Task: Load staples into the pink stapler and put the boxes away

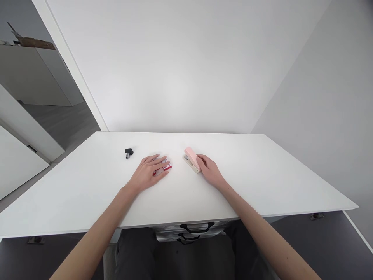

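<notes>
My left hand (149,171) lies on a small red and white box (163,166) on the white table (262,175), fingers stretched over it and partly hiding it. My right hand (209,168) rests at the near end of a pink stapler (191,158), fingers curled against its side. The stapler lies on the table with its open end pointing away to the left. The two hands are about a hand's width apart near the middle of the table.
A small black and silver object (128,153) lies on the table to the left of the box. White walls stand behind and to the right. Below the table's front edge are drawers with black handles (197,227).
</notes>
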`<state>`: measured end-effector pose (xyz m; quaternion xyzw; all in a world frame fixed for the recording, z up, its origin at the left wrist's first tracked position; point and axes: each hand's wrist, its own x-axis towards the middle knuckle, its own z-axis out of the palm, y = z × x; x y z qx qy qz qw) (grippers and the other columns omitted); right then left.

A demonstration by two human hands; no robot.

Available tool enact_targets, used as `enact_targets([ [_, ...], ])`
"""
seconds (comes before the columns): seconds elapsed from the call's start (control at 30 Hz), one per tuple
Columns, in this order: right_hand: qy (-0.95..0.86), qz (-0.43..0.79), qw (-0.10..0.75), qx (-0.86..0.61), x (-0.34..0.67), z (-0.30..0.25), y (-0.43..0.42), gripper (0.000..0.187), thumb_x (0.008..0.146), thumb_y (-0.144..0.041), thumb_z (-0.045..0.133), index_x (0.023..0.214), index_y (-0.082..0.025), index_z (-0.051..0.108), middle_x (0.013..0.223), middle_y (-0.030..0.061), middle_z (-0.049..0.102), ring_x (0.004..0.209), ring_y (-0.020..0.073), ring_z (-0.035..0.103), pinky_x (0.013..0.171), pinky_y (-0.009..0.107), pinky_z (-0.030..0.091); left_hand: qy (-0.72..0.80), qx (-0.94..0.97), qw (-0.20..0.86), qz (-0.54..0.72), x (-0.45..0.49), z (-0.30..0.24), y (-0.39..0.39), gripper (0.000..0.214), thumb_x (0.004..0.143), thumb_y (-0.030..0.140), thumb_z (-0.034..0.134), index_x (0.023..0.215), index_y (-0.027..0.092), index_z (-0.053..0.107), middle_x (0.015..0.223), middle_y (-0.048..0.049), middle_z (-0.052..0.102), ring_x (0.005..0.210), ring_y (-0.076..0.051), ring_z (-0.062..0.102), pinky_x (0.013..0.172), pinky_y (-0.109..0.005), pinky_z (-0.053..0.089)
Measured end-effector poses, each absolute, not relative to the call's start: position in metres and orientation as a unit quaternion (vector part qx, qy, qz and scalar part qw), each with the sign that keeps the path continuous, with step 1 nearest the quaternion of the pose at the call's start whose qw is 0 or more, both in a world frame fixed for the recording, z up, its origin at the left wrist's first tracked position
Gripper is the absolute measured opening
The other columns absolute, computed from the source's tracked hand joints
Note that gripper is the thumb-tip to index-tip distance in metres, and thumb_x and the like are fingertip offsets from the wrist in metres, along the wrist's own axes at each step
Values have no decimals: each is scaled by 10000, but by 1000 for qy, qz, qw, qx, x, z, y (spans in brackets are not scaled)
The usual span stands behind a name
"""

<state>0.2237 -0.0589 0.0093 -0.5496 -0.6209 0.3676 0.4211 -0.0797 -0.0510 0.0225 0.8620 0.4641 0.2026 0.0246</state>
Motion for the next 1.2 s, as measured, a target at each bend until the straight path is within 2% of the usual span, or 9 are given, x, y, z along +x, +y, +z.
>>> enact_targets([
  [0.2,-621,368,421,-549,224,8,-58,447,1018,-550,444,1309,-276,645,1354,59,683,1203,253,633,991,409,515,549,788,-29,276,-84,13,-44,345,979,487,564,1169,282,765,1394,-53,696,1363,-309,582,1174,-513,423],
  [0.27,-620,370,420,-549,224,8,-58,444,1019,-554,446,1301,-279,650,1351,59,684,1203,255,633,990,410,517,564,776,-26,279,-85,13,-44,349,991,449,537,1212,264,734,1388,-68,698,1334,-300,605,1168,-510,427],
  [0.37,-623,368,423,-545,225,7,-58,437,1020,-550,450,1307,-286,647,1371,55,676,1223,258,626,1013,415,507,557,790,-23,255,-85,14,-45,401,1033,393,437,1338,277,669,1441,-58,664,1395,-298,554,1169,-524,410],
  [0.43,-626,366,424,-543,225,7,-58,434,1023,-548,447,1309,-287,645,1377,52,673,1231,257,622,1031,421,498,560,790,-41,246,-84,14,-46,410,1039,374,406,1330,294,684,1452,-45,656,1413,-315,530,1161,-540,403],
  [0.6,-626,366,422,-544,225,8,-59,435,1023,-555,445,1304,-293,648,1375,50,674,1233,258,625,1028,424,503,609,740,-101,267,-83,15,-48,325,981,395,497,1106,267,768,1349,-82,712,1286,-346,609,1144,-551,387],
  [0.83,-647,368,406,-530,223,12,-63,456,977,-558,551,1352,-306,610,1359,48,679,1164,260,649,910,398,541,644,702,-132,275,-92,20,-49,239,944,335,502,864,239,705,994,-101,762,1038,-323,673,1156,-535,335],
  [0.9,-653,357,403,-533,223,12,-63,463,955,-531,587,1355,-297,604,1345,57,683,1130,264,656,881,397,544,650,694,-144,275,-95,19,-48,252,944,292,468,876,227,702,980,-124,754,1069,-341,657,1149,-538,327],
  [1.0,-661,341,406,-531,224,11,-63,438,951,-495,584,1338,-291,612,1328,61,687,1112,266,656,880,404,539,656,689,-153,267,-98,16,-46,305,926,203,420,1013,211,712,1045,-151,749,1134,-361,630,1121,-550,334],
  [1.2,-663,327,409,-535,224,9,-61,425,953,-468,558,1332,-285,616,1304,62,696,1061,266,654,851,407,536,666,686,-164,242,-102,13,-43,447,838,70,408,1153,220,688,1093,-137,732,1094,-338,638,1093,-540,351],
])
